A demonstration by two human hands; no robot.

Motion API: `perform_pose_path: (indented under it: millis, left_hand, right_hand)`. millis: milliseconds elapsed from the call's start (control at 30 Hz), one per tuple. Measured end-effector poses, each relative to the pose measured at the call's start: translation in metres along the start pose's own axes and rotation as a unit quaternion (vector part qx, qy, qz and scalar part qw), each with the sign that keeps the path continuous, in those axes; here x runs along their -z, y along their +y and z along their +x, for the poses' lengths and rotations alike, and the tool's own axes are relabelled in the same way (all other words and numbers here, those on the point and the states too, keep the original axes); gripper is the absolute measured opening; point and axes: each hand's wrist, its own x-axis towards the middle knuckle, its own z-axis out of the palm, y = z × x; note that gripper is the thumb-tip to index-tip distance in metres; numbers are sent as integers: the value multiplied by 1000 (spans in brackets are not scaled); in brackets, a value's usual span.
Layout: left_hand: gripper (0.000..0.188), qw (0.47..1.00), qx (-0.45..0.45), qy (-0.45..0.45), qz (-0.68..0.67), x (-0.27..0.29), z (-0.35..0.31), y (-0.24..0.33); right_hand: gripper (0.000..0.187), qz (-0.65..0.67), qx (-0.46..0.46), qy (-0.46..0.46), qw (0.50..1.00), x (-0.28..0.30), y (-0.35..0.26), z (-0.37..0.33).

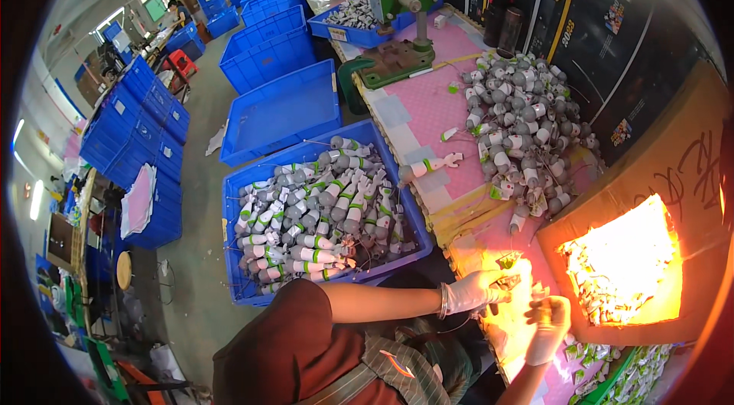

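Observation:
Over the brightly lit near part of the pink bench (474, 244), my gloved left hand (468, 292) has its fingers closed round a small, dark-looking part (506, 281) whose kind I cannot make out. A small green piece (507, 260) is just beyond those fingertips. Slightly to the right, my gloved right hand (547, 322) is raised with curled fingers; glare hides what they pinch, if anything. A thin wire hangs near my left wrist. One white-and-grey part with a green band (428, 166) lies alone farther up the bench.
A blue bin (232, 233) full of similar banded parts stands left of the bench, with an empty-looking blue crate (279, 118) behind. More parts form a heap (524, 122). A glowing cardboard box (696, 237) stands right; small green-white pieces (589, 370) lie below. A green press (397, 61) stands farther back.

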Motion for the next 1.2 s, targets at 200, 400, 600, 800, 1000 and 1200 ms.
perform_pose_path:
  millis: [200, 400, 600, 800, 1000, 1200]
  left_hand:
    - [49, 935, -274, -16, 223, -8, 8, -19]
    - [42, 998, 43, -37, 31, 6, -6, 3]
    - [42, 979, 166, -104, 56, -16, -14, 24]
    - [34, 977, 169, -98, 91, -23, -19, 17]
    - [33, 977, 159, -81, 114, -28, -18, 12]
    - [39, 981, 91, -105, 134, -29, -11, 5]
  right_hand:
    - [33, 6, -49, -11, 999, -22, 85, -38]
    - [17, 91, -77, 70, 990, -34, 18, -29]
    - [33, 188, -128, 53, 972, -12, 9, -35]
    - [42, 255, -179, -3, 950, -11, 7, -44]
    - [38, 287, -149, -21, 946, -12, 21, -44]
    - [35, 396, -113, 29, 911, -27, 32, -39]
